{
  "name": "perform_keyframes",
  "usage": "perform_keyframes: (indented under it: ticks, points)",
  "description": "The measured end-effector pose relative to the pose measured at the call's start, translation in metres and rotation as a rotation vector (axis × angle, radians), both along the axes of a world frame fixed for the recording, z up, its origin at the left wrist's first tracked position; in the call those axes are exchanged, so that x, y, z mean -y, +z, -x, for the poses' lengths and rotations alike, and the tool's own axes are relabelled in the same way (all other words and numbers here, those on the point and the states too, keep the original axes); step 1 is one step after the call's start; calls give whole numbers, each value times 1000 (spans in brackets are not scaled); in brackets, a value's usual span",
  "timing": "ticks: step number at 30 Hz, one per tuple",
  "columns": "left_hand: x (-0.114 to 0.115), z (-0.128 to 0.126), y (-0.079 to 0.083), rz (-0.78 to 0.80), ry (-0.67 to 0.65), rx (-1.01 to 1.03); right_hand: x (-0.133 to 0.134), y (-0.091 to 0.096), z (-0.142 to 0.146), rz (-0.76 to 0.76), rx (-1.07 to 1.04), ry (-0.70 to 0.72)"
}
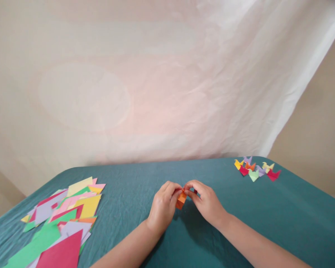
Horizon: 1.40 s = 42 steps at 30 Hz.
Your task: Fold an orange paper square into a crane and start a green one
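Observation:
A small folded piece of orange paper is held up between my two hands, just above the table at its middle. My left hand pinches its upper left side between thumb and fingers. From the other side, the thumb and forefinger of my right hand close on its top corner. The fingertips cover part of the paper, so its full shape is hidden. The lower part shows flat faces with a crease across them.
Loose sheets of coloured paper lie in an overlapping spread on the left. At the far right sits a cluster of several small folded paper birds. A teal cloth covers the table; a pale sheet hangs behind it.

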<state>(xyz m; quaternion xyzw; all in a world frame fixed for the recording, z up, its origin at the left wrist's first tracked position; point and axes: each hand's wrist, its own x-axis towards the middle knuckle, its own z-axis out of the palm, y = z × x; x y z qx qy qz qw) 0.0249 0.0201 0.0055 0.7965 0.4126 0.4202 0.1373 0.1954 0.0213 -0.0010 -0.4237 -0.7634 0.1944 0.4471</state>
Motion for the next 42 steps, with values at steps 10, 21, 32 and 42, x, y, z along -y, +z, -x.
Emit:
perform_keyframes:
  ticks: [10,21,32,42]
  points:
    - [-3,3,-2,17,-33,-27,-2,-1,0,37,-9,34]
    - [-5,0,-2,257,54,136,-1,-1,2,-33,-3,32]
    - [-11,-1,-8,474,48,210,-4,-3,1,-20,-56,0]
    - [-6,-2,-1,368,31,203,-7,-11,2,292,-207,38]
